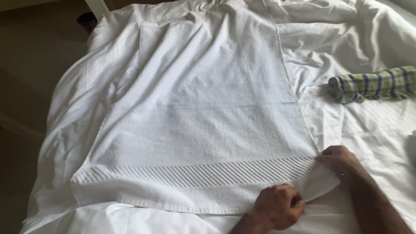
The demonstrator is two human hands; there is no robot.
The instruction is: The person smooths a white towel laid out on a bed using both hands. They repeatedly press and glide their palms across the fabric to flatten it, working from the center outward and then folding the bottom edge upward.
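Observation:
A large white terry towel (208, 117) lies spread flat over a bed, with a ribbed diagonal band near its front hem. My left hand (279, 206) is closed on the front hem near the towel's right corner. My right hand (340, 159) pinches the right end of the ribbed band, a little farther back. The corner of the towel between the two hands is lifted and folded slightly. Both forearms come in from the bottom right.
The bed is covered by a rumpled white sheet (368, 39). A rolled green, purple and white checked cloth (372, 84) lies on the sheet at the right. Dark floor (30, 86) runs along the bed's left side, and a dark object (86, 19) sits near the far left corner.

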